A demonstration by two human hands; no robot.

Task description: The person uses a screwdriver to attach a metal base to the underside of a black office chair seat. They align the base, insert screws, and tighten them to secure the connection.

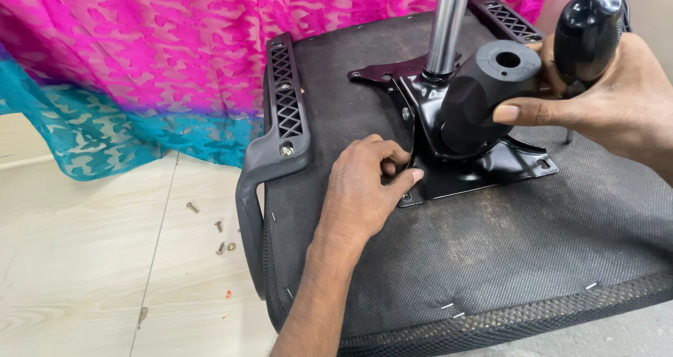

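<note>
An office chair seat (491,252) lies upside down, its black fabric underside facing up. A black metal mounting plate (484,169) with a round black knob (491,91) and a chrome gas cylinder (447,21) sits on it. My left hand (366,189) rests at the plate's near left corner, fingers pinched at a bolt hole; whatever it holds is hidden. My right hand (610,105) grips a black screwdriver handle (587,31) and presses its thumb against the knob; the thin shaft points down to the seat.
A black plastic armrest (277,133) is bolted along the seat's left edge, another at the far side (508,17). Several loose bolts (217,234) lie on the pale wooden floor to the left. Pink and teal patterned fabric (140,63) hangs behind.
</note>
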